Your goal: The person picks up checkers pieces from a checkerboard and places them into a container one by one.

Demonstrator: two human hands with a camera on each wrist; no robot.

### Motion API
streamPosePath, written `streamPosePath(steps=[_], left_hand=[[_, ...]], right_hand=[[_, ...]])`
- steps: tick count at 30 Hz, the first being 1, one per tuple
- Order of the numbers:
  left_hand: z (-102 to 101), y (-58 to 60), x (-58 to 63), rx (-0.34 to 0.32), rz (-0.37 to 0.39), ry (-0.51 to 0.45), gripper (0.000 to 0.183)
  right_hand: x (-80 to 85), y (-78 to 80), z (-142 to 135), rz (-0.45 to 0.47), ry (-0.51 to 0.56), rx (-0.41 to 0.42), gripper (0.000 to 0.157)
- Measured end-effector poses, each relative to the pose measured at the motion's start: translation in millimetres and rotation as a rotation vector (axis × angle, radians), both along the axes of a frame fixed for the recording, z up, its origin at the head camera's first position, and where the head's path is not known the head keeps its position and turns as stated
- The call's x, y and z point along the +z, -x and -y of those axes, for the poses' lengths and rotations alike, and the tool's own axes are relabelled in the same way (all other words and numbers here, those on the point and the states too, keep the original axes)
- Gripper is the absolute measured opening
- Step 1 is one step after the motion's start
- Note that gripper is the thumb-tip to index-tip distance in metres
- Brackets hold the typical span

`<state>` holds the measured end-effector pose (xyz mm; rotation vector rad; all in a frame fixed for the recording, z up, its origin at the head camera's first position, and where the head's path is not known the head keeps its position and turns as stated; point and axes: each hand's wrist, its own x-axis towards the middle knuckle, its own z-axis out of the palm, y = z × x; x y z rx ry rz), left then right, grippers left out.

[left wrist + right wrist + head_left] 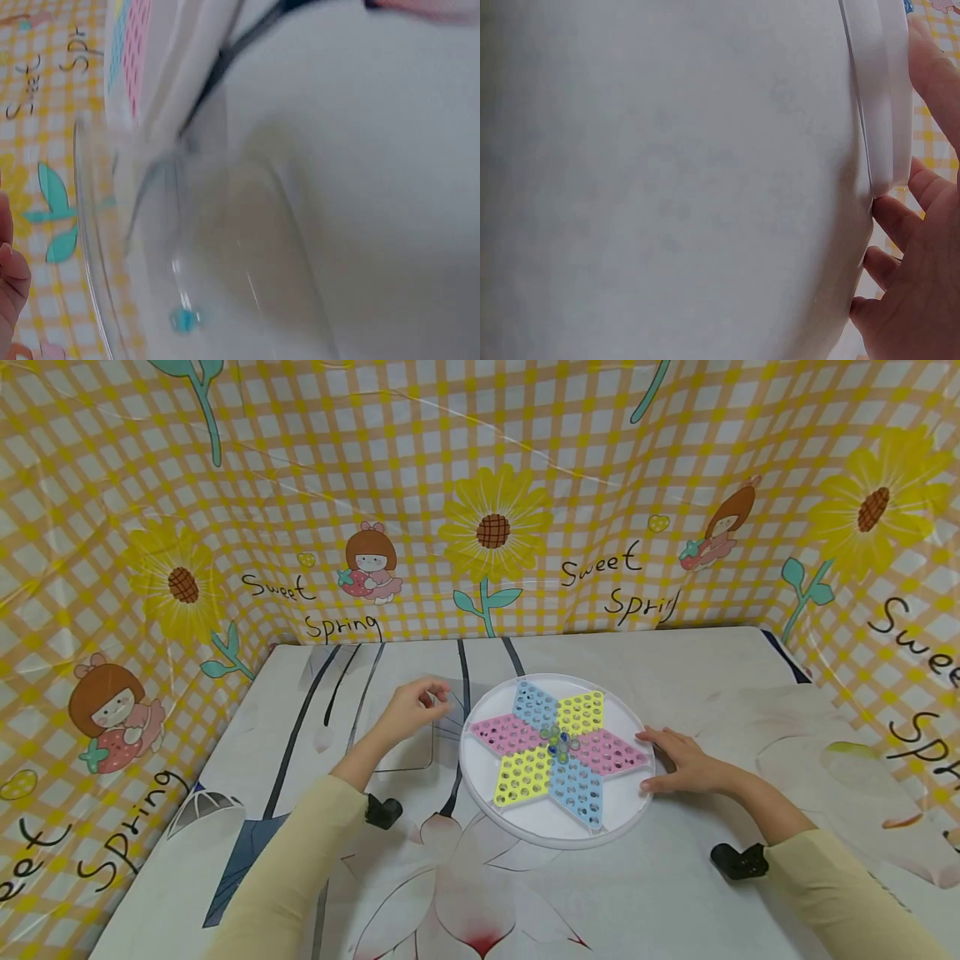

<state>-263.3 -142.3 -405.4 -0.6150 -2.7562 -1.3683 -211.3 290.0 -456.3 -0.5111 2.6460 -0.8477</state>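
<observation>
A round white Chinese checkers board (628,800) with a pink, yellow and blue star of holes lies on the table, several glass marbles (562,746) clustered at its centre. My right hand (686,764) rests at the board's right edge, fingers spread and fingertips touching the rim (885,112). To the left of the board, my left hand (417,703) is raised over a clear plastic box (432,750), thumb and fingers bent toward each other. I cannot tell whether a marble is between them. A blue-green marble (184,320) shows through the box in the left wrist view.
A pale floral cloth (465,902) covers the table. Yellow checked fabric (420,460) printed with sunflowers hangs along the back and both sides. Black camera mounts (384,811) sit at both wrists.
</observation>
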Motion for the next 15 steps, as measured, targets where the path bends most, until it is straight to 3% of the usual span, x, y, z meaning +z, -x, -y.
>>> streamPosePath(steps=[15], left_hand=[[-62, 6.4, -11.1, -0.136, 0.087, 0.057, 0.034]], right_hand=[[-1.8, 1.6, 1, 0.008, -0.006, -0.005, 0.085]])
